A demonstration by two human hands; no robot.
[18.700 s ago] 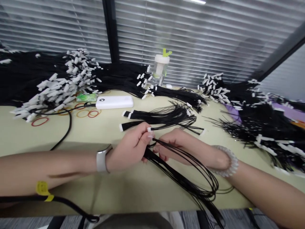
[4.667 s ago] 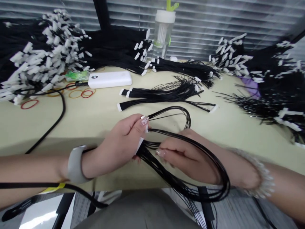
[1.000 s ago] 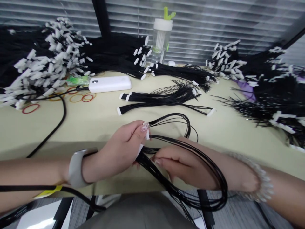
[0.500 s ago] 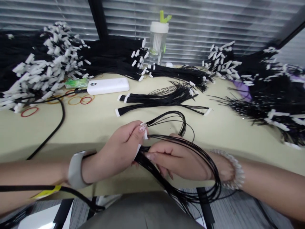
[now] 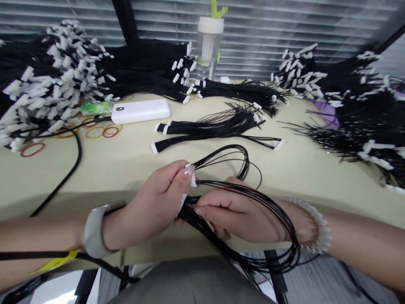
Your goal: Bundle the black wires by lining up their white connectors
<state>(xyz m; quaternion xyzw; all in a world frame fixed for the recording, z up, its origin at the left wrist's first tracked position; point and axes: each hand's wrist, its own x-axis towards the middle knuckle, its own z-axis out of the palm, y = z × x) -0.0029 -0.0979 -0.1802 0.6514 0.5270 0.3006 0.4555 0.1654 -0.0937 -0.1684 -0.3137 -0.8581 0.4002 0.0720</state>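
Observation:
My left hand (image 5: 158, 198) is closed on the white connectors (image 5: 192, 177) of a black wire harness (image 5: 265, 202), thumb pressed on the upper one. A second white connector end pokes out below that thumb. My right hand (image 5: 234, 211) pinches the black wires close beside the lower connector; its fingertips are partly hidden. Wires loop over my right wrist and hang down past the table edge. Just beyond my hands lies a flat wire harness (image 5: 196, 142) with a white connector at each end.
Behind it lie more harnesses (image 5: 215, 122). A white power bank (image 5: 141, 111) sits left with rubber bands (image 5: 33, 149) near it. Large piles of connectors (image 5: 63, 80) and wires (image 5: 357, 131) flank the table. A clear bottle (image 5: 207, 46) stands at the back.
The view has shifted slightly, so the things at the back appear a little higher. Both hands keep their hold, with hardly any movement between them.

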